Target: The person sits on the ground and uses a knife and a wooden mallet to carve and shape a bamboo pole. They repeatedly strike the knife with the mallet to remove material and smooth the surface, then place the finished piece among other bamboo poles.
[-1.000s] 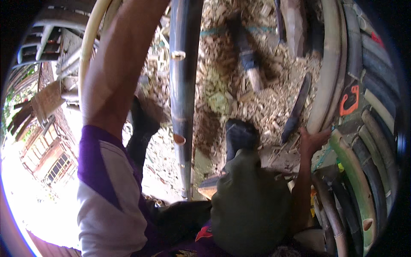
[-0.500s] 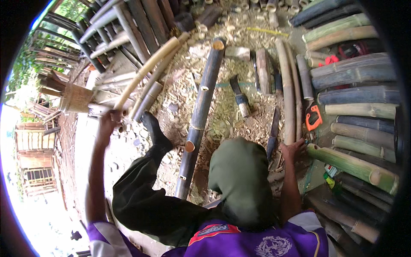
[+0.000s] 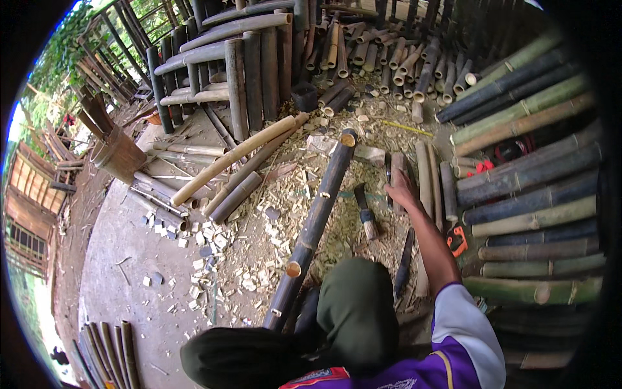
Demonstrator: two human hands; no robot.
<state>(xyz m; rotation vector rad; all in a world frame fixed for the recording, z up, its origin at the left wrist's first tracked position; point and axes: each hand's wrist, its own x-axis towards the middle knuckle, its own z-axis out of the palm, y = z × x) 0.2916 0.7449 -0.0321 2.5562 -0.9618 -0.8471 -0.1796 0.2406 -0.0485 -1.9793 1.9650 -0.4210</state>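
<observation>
Reaching forward, right hand (image 3: 400,189) rests on a split bamboo slat (image 3: 396,170) on the chip-strewn ground; whether the fingers grip it cannot be told. Left hand out of sight. Dark bamboo pole (image 3: 315,223) lies just left, beside a knife (image 3: 365,212); orange saw handle (image 3: 457,240) right.

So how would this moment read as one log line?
right hand: open, on split bamboo pieces | left hand: out of view | dark bamboo pole: lying on shavings

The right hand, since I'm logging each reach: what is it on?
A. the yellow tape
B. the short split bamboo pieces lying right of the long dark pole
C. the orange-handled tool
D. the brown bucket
B: the right hand rests on the short split bamboo pieces, right of the long dark pole.
</observation>
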